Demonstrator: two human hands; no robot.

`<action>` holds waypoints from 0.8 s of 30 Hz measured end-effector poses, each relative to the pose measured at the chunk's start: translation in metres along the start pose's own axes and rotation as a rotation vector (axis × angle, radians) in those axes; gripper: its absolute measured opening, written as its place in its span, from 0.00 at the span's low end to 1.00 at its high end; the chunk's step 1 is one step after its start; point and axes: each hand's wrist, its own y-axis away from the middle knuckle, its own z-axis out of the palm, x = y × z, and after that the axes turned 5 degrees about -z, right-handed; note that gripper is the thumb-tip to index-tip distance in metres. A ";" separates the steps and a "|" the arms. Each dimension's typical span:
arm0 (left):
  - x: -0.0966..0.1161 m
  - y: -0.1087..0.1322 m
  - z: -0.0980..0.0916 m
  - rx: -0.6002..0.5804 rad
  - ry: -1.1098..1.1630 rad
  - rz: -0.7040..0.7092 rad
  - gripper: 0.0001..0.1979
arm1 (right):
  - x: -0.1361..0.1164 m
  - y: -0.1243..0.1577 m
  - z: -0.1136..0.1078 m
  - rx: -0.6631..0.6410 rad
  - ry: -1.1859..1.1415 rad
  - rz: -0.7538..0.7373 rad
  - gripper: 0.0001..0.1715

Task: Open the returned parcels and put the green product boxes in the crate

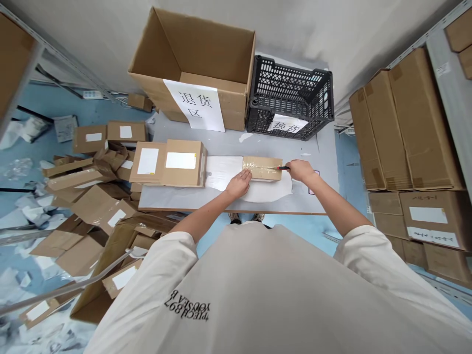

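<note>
A small taped cardboard box lies on a white sheet on the table. My left hand grips its left end, fingers against the box's edge. In my right hand is a black utility knife with a bit of red near its front. The knife points left, with its tip over the tape seam along the box's top. Whether the blade is in the tape is too small to tell.
Labelled boxes stand at the table's left. Behind are a large open carton with a paper sign and a black plastic crate. Discarded boxes pile up on the left floor. Large cartons stack on the right.
</note>
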 end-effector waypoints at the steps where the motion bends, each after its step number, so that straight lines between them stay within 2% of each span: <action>1: 0.000 0.000 -0.001 0.004 -0.002 -0.005 0.39 | 0.010 0.004 0.003 -0.004 -0.003 0.015 0.23; 6: 0.005 -0.003 -0.010 -0.009 -0.011 -0.041 0.33 | 0.055 0.024 0.021 0.043 -0.071 0.031 0.22; 10: 0.018 -0.014 -0.023 -0.017 -0.047 -0.110 0.31 | 0.078 0.032 0.036 0.058 -0.178 0.061 0.23; 13: 0.031 -0.033 -0.030 -0.023 -0.070 -0.086 0.28 | 0.085 0.033 0.049 0.091 -0.359 0.069 0.23; 18: 0.054 -0.069 -0.032 -0.104 -0.108 -0.014 0.27 | 0.088 0.026 0.073 0.148 -0.546 0.079 0.21; 24: 0.058 -0.091 -0.025 -0.160 -0.146 -0.051 0.26 | 0.094 0.015 0.091 0.190 -0.677 0.064 0.20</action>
